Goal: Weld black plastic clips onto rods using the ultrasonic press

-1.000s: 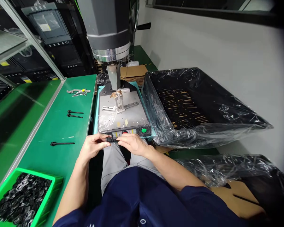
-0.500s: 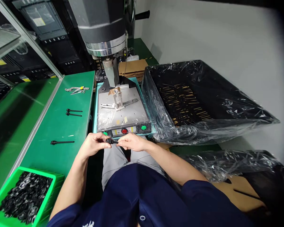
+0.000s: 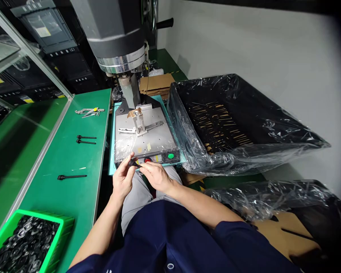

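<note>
My left hand and my right hand meet over my lap, just in front of the press machine's control panel. Both pinch a small black plastic part between their fingertips; the left holds its head end, the right its other end. The press base plate with its metal fixture lies right behind the hands, under the grey press head.
Three black strap parts lie on the green bench at left, with metal tools farther back. A green bin of black parts sits near left. A plastic-lined black crate with finished pieces stands right.
My left hand has turned upward and shifted right, tilting the black part toward the control panel. The view has drifted slightly left and down.
</note>
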The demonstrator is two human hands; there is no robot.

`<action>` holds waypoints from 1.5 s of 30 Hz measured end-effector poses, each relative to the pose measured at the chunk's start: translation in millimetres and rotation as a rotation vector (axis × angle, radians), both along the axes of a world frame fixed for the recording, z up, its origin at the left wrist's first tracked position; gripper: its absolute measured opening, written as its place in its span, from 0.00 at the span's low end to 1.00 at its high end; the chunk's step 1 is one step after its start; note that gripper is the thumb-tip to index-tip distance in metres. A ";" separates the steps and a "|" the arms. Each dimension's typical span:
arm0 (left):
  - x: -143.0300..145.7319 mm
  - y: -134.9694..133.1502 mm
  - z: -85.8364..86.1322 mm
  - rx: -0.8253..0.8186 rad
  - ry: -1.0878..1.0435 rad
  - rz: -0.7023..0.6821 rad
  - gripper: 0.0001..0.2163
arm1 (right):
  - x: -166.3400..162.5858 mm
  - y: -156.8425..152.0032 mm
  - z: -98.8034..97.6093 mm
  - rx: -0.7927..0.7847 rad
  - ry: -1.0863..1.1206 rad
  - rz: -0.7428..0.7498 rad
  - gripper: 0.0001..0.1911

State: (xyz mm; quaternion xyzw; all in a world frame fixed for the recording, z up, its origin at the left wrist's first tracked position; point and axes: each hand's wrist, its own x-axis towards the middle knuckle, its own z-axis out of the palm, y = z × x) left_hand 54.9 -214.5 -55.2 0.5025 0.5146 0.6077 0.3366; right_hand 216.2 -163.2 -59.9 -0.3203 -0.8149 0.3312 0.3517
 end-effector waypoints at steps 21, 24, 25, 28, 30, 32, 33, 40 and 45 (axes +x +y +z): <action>-38.6 165.9 49.3 0.127 0.024 0.358 0.22 | 52.3 66.5 -14.5 0.087 -0.058 -0.384 0.20; -47.1 174.2 45.9 0.178 0.152 0.423 0.20 | 64.3 59.8 -39.8 -0.014 -0.070 -0.354 0.19; -46.7 173.7 44.7 0.200 0.215 0.433 0.19 | 67.2 57.0 -48.1 -0.048 -0.073 -0.349 0.20; -40.7 170.8 42.2 0.294 0.395 0.441 0.14 | 73.7 48.7 -69.6 -0.140 -0.076 -0.339 0.20; -36.3 173.1 40.1 0.343 0.476 0.417 0.12 | 76.6 43.7 -79.5 -0.205 -0.079 -0.326 0.20; -33.8 180.7 36.5 0.369 0.525 0.384 0.11 | 78.6 38.9 -85.1 -0.267 -0.086 -0.310 0.20; -33.3 186.1 34.1 0.376 0.538 0.368 0.10 | 79.3 36.6 -86.7 -0.292 -0.090 -0.303 0.20; -34.5 219.6 20.9 0.288 0.517 0.296 0.11 | 81.8 23.3 -97.3 -0.407 -0.065 -0.252 0.22; -37.4 230.6 22.8 0.286 0.558 0.281 0.10 | 82.1 18.0 -109.2 -0.484 -0.072 -0.227 0.23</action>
